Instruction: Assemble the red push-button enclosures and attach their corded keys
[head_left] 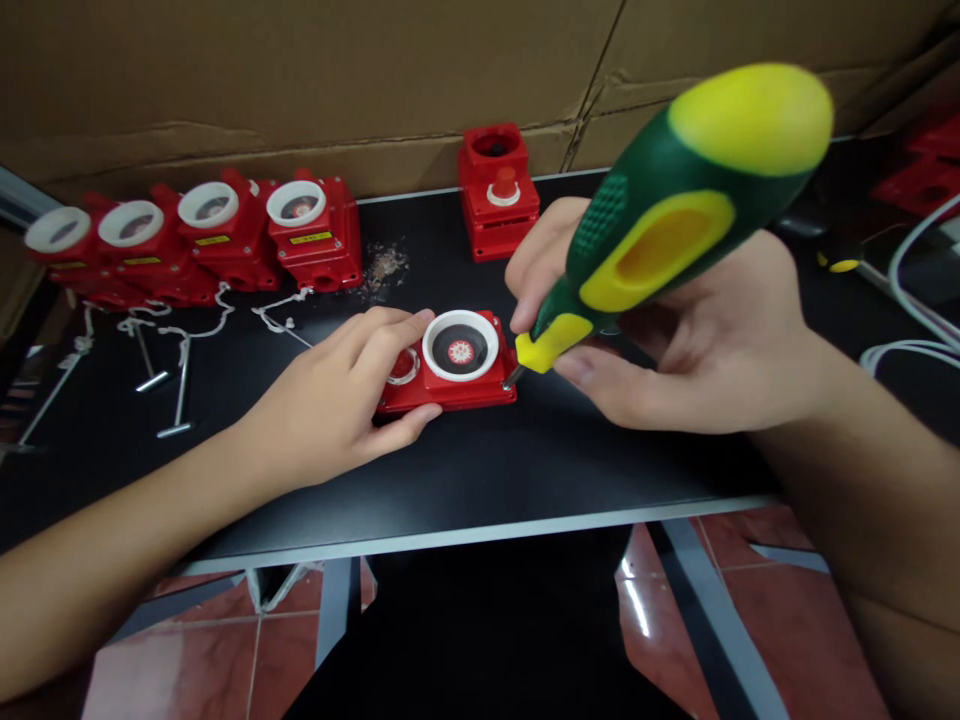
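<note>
A red box (pixel 450 385) with a white round ring and a black disc on its lid lies on the black table (pixel 487 470). My left hand (pixel 337 395) grips its left side, fingers over the top and thumb at the front edge. My right hand (pixel 675 340) holds a green and yellow screwdriver (pixel 667 210), fingers pinched round the lower handle. The screwdriver's tip touches the right front corner of the box.
Several finished red boxes (pixel 202 240) with white rings stand in a row at the back left, with white cords and metal pins (pixel 180 385) before them. An open red box (pixel 499 190) stands at the back centre. Cardboard (pixel 337 80) lines the back. White cables (pixel 922 310) lie at the right.
</note>
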